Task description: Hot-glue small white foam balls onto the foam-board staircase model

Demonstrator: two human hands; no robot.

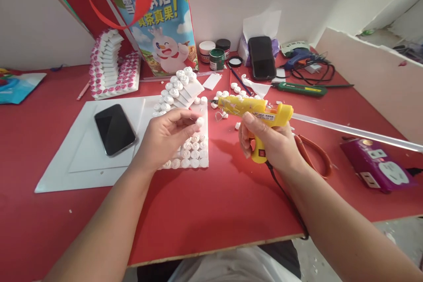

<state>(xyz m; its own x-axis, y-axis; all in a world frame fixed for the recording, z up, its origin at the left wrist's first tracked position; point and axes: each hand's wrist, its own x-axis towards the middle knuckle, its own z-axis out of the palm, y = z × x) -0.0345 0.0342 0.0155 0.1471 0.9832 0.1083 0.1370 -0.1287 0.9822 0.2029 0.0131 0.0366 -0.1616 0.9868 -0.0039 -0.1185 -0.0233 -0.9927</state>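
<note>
Between thumb and fingers, my left hand pinches a small white paper rose. Below it lies a white board whose front part carries rows of white paper roses; a white stepped piece edged with more roses rises at its back. My right hand is wrapped round the grip of a yellow hot glue gun. The gun's nozzle points left, toward the pinched rose but apart from it. A long clear glue stick sticks out of its rear.
A black phone lies on a white board at left. Behind stand a pink-and-white rose piece, a colourful bag and paint jars. At right are orange-handled pliers, a green tool and a purple power box.
</note>
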